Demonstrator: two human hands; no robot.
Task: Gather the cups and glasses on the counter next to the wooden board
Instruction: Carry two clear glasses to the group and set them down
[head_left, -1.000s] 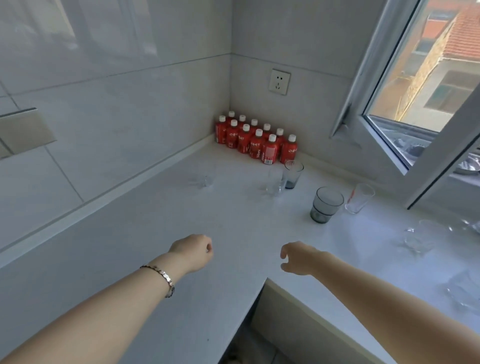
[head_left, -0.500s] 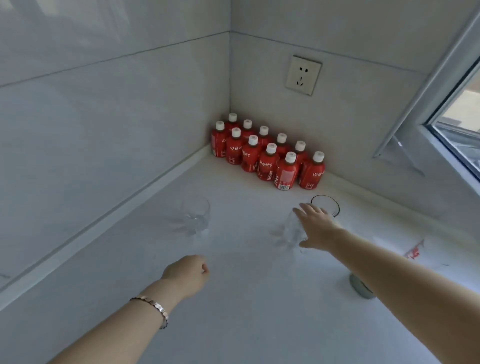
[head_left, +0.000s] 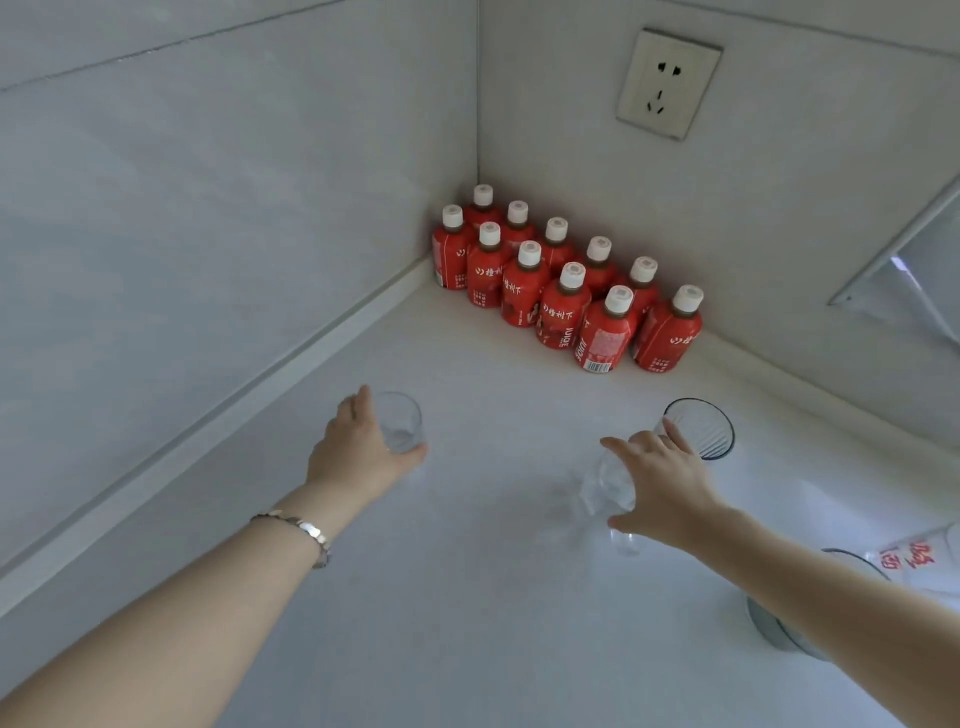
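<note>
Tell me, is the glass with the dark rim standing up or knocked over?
Standing up. The dark-rimmed glass sits on the counter with its round mouth facing upward, just beyond the right hand.

White tiled corner walls (head_left: 208, 182) w/ socket (head_left: 669, 83), pale counter (head_left: 467, 623), window frame (head_left: 893, 260) at right.

White counter (head_left: 467, 597): red juice bottles (head_left: 563, 291) stand clustered in its back corner. In front of the bottles stand a small clear glass (head_left: 397, 423), a clear tumbler (head_left: 605, 491) and a dark-rimmed glass (head_left: 701, 428).
</note>
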